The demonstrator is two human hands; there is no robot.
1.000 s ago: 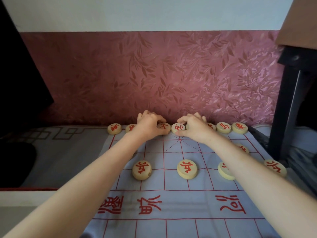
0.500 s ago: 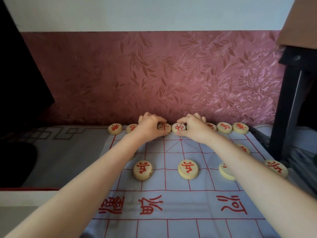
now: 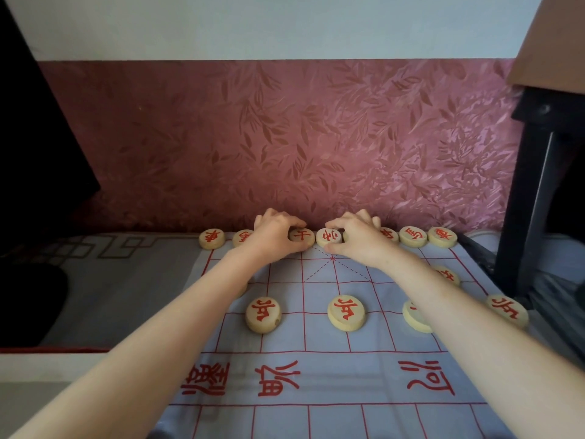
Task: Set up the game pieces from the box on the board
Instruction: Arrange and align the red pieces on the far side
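A pale blue cloth board (image 3: 342,378) with red grid lines lies before me. Round wooden pieces with red characters line its far edge. My left hand (image 3: 272,237) pinches one far-row piece (image 3: 302,237) between thumb and fingers. My right hand (image 3: 357,237) pinches the neighbouring centre piece (image 3: 329,237). Both pieces rest on the board. A row of pieces (image 3: 346,312) sits nearer to me, partly hidden under my right forearm. No box is in view.
A dark red patterned wall (image 3: 285,147) rises just behind the far row. A black table leg (image 3: 525,217) stands at the right edge of the board. Grey patterned bedding (image 3: 126,274) extends to the left, with a dark shape (image 3: 28,305) on it.
Both hands stay on the same two far-row pieces, with only slight finger shifts. The view has barely moved.
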